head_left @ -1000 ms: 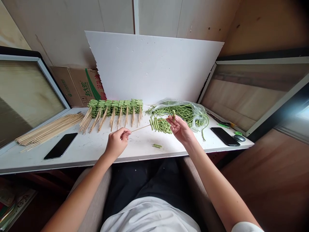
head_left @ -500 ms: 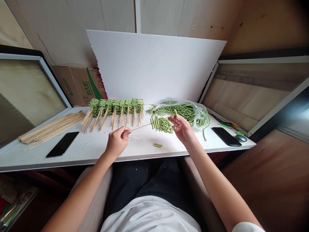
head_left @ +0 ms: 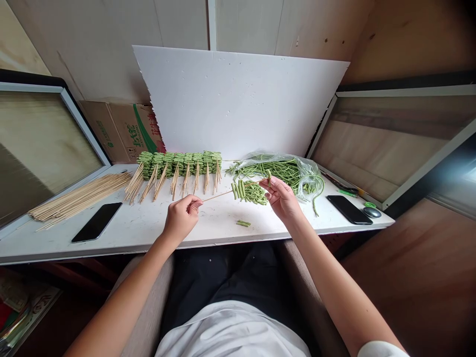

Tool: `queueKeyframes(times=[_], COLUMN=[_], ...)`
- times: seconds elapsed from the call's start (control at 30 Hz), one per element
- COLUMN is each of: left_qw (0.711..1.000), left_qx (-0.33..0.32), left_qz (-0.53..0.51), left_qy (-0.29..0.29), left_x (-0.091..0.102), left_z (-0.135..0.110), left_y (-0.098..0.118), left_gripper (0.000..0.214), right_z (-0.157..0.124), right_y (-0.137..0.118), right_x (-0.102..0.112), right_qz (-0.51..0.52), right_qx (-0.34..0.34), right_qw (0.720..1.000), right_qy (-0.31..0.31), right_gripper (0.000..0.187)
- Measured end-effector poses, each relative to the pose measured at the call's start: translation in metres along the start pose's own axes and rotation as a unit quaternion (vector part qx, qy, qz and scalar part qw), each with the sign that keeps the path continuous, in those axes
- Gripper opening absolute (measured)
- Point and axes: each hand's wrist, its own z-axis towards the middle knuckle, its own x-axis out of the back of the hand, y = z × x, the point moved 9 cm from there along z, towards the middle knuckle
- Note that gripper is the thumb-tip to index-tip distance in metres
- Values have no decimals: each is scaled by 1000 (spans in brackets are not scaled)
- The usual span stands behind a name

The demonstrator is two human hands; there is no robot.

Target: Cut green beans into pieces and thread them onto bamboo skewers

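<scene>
Green bean pieces sit on a thin wooden skewer over a white table. From the head view, the left hand pinches the skewer's end, fingers together. The right hand pinches one more bean piece. Behind are full skewers, a plastic bag of long beans, and a white foam board. Loose sticks lie left.

The left hand pinches a bamboo skewer threaded with cut green beans. The right hand holds another bean piece at the skewer's tip, above a white table.
</scene>
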Motion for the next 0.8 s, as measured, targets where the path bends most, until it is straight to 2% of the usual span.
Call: queueKeyframes(times=[0.4, 0.8], left_qw=[999, 999], left_qx=[-15, -28], left_qz=[30, 18], left_qy=[11, 20], left_x=[0, 4], left_z=[-1, 0], left_y=[1, 4], left_gripper=[19, 18], right_z=[0, -3], right_y=[0, -2], right_x=[4, -4], right_qz=[5, -13], right_qx=[20, 24], right_qw=[999, 1000], right_qy=[37, 13], right_gripper=[31, 32])
